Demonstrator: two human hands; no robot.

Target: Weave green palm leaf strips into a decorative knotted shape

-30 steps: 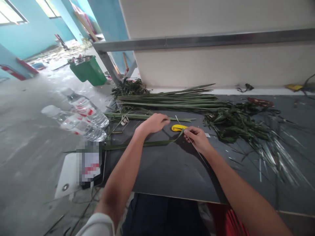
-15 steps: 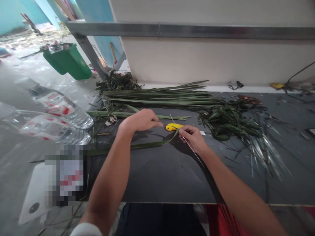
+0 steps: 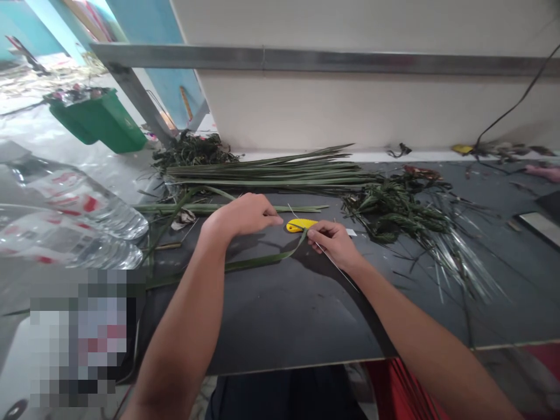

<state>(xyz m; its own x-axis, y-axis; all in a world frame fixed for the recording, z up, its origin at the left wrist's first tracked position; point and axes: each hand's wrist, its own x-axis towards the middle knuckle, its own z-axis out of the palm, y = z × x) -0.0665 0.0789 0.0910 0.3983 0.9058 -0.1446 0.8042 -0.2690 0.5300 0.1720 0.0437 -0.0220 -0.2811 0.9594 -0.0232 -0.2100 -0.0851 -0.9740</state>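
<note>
My right hand (image 3: 330,240) pinches a green leaf strip (image 3: 258,262) together with a thin pale wire (image 3: 336,267). The strip curves away leftward under my left forearm. My left hand (image 3: 247,214) hovers to the left, thumb and fingers drawn together near the strip's thin end; whatever it grips there is too small to make out. A yellow cutter (image 3: 300,225) lies on the dark table (image 3: 280,321) just behind my right fingertips, partly covered by the strip.
Long leaves (image 3: 271,174) lie along the back, with woven leaf pieces (image 3: 389,210) at right and clear wrapped stems (image 3: 464,262) beside them. Two water bottles (image 3: 87,192) stand at left. A metal rail (image 3: 306,60) crosses behind; a green bin (image 3: 96,119) is beyond.
The view has shifted a little, so the table's things appear further left and a phone shows at the right edge. Both hands keep nearly the same pose around the strip.
</note>
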